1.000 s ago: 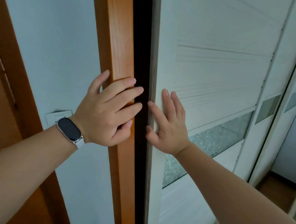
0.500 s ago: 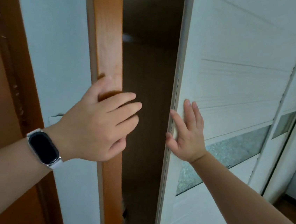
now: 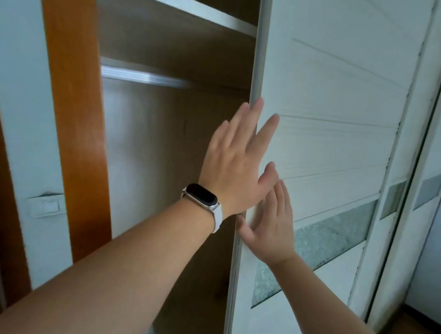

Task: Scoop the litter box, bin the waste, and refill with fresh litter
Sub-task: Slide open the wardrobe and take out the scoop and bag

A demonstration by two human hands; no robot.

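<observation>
A wall switch [image 3: 43,206] is on the left, then an orange wood frame [image 3: 71,96]. Next comes the open closet [image 3: 161,147] with a shelf [image 3: 174,1] and a rail [image 3: 142,75]. My left hand [image 3: 237,166] lies flat at the door [image 3: 343,98] edge, fingers [image 3: 265,130] straight, holding nothing. My right hand [image 3: 270,226] is flat on the door, fingers straight. If I push hard, my flat hands may slip, or a finger may get pinched at the edge. No litter box shows here, so I cannot tell where it is or how it looks.
</observation>
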